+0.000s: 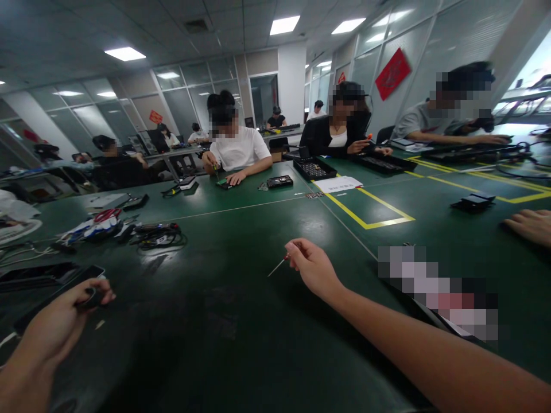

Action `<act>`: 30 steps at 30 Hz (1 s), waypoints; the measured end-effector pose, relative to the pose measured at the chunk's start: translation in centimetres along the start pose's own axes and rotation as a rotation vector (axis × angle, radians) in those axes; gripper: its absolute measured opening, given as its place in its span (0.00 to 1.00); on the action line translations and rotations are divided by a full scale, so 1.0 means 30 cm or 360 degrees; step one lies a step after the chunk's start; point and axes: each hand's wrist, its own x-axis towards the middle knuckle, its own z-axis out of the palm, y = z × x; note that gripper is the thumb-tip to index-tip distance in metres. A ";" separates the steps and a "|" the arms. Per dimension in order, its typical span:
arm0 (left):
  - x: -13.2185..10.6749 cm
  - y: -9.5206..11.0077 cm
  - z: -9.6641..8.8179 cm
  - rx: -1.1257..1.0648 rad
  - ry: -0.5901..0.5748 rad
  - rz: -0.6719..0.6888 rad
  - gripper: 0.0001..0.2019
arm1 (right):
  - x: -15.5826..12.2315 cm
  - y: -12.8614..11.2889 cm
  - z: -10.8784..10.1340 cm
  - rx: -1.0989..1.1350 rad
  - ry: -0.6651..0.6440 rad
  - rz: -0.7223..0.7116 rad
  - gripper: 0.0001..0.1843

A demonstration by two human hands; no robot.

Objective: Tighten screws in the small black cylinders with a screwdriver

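My right hand [312, 265] is closed in a pinch around a small screwdriver [278, 268]. Its thin metal shaft points down and left over the green table [206, 355], and a bit of red handle shows at the fingers. At the left, my left hand [71, 312] has its fingers curled round a small rounded black object [92, 298], whose kind I cannot make out. Just behind that hand lies a flat dark panel or case [55, 298], partly covered by the hand and wrist.
Coiled black cables [161, 236] and a heap of gloves and wires [97, 226] lie at back left. A blurred-out flat item [439, 292] is beside my right forearm. Across the table, co-workers sit with a parts tray [314, 168] and a black drive-like box [279, 182].
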 end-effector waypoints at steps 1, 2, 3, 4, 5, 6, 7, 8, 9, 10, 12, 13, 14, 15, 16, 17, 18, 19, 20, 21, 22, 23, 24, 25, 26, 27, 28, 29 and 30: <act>-0.002 0.030 0.039 -0.0066 -0.0089 -0.0002 0.05 | -0.001 -0.003 0.001 -0.0018 -0.0010 0.0019 0.17; -0.003 0.055 0.081 -0.0123 -0.0186 0.0081 0.04 | -0.002 -0.004 0.002 -0.0029 -0.0019 0.0028 0.17; -0.005 0.076 0.125 -0.0150 -0.0290 0.0167 0.03 | -0.002 -0.003 0.003 -0.0027 -0.0030 0.0028 0.17; -0.007 0.091 0.172 -0.0163 -0.0406 0.0241 0.04 | -0.001 -0.002 0.003 -0.0012 -0.0039 0.0017 0.17; -0.011 0.104 0.222 -0.0185 -0.0521 0.0289 0.05 | 0.000 0.002 0.004 0.0012 -0.0043 0.0000 0.17; -0.016 0.113 0.275 -0.0225 -0.0588 0.0304 0.05 | 0.001 0.005 0.005 0.0041 -0.0046 -0.0015 0.16; -0.024 0.120 0.330 -0.0293 -0.0654 0.0307 0.05 | 0.002 0.009 0.005 0.0072 -0.0044 -0.0027 0.15; -0.035 0.125 0.388 -0.0352 -0.0730 0.0285 0.05 | 0.003 0.013 0.005 0.0098 -0.0042 -0.0041 0.14; -0.048 0.129 0.446 -0.0423 -0.0808 0.0240 0.05 | 0.004 0.015 0.004 0.0113 -0.0042 -0.0059 0.13; -0.064 0.130 0.504 -0.0477 -0.0901 0.0178 0.06 | 0.005 0.017 0.003 0.0116 -0.0051 -0.0078 0.13; -0.104 0.123 0.614 -0.0470 -0.1076 0.0108 0.10 | 0.005 0.016 0.001 0.0099 -0.0089 -0.0102 0.13; -0.126 0.114 0.664 -0.0421 -0.1117 0.0173 0.12 | 0.004 0.013 -0.001 0.0081 -0.0108 -0.0099 0.14; -0.150 0.101 0.709 -0.0330 -0.1129 0.0297 0.12 | 0.004 0.011 -0.003 0.0060 -0.0126 -0.0084 0.13; -0.173 0.086 0.748 -0.0158 -0.1128 0.0453 0.10 | 0.004 0.007 -0.005 0.0031 -0.0133 -0.0065 0.13; -0.195 0.068 0.780 0.0053 -0.1106 0.0584 0.08 | 0.004 0.004 -0.007 -0.0006 -0.0129 -0.0051 0.13; -0.216 0.048 0.806 0.0259 -0.1043 0.0680 0.09 | 0.003 0.001 -0.009 -0.0050 -0.0116 -0.0047 0.13; -0.235 0.028 0.825 0.0435 -0.0985 0.0781 0.11 | 0.003 -0.002 -0.012 -0.0096 -0.0095 -0.0053 0.14; -0.251 0.009 0.837 0.0573 -0.0943 0.0871 0.12 | 0.002 -0.005 -0.014 -0.0137 -0.0072 -0.0066 0.15; -0.264 -0.007 0.845 0.0665 -0.0923 0.0955 0.11 | 0.002 -0.007 -0.016 -0.0166 -0.0048 -0.0081 0.16; -0.273 -0.020 0.848 0.0719 -0.0929 0.1034 0.09 | 0.001 -0.008 -0.019 -0.0180 -0.0026 -0.0095 0.16; -0.279 -0.030 0.847 0.0744 -0.0951 0.1099 0.07 | 0.000 -0.009 -0.021 -0.0183 -0.0009 -0.0106 0.16; -0.282 -0.036 0.845 0.0746 -0.0980 0.1151 0.07 | -0.001 -0.009 -0.023 -0.0180 0.0011 -0.0113 0.16; -0.282 -0.039 0.841 0.0738 -0.1001 0.1185 0.07 | -0.002 -0.009 -0.025 -0.0169 0.0034 -0.0119 0.16; -0.280 -0.040 0.837 0.0725 -0.1013 0.1206 0.08 | -0.003 -0.009 -0.027 -0.0154 0.0063 -0.0126 0.16; -0.277 -0.039 0.834 0.0713 -0.1013 0.1218 0.09 | -0.003 -0.009 -0.028 -0.0126 0.0098 -0.0139 0.16; -0.273 -0.038 0.831 0.0701 -0.1009 0.1228 0.11 | -0.003 -0.010 -0.030 -0.0080 0.0138 -0.0158 0.15; -0.270 -0.037 0.828 0.0690 -0.1004 0.1235 0.12 | -0.003 -0.010 -0.031 -0.0016 0.0181 -0.0179 0.15; -0.267 -0.036 0.827 0.0679 -0.0997 0.1242 0.13 | -0.003 -0.011 -0.032 0.0055 0.0220 -0.0201 0.15; -0.263 -0.037 0.825 0.0666 -0.0990 0.1250 0.14 | -0.003 -0.012 -0.032 0.0123 0.0259 -0.0220 0.15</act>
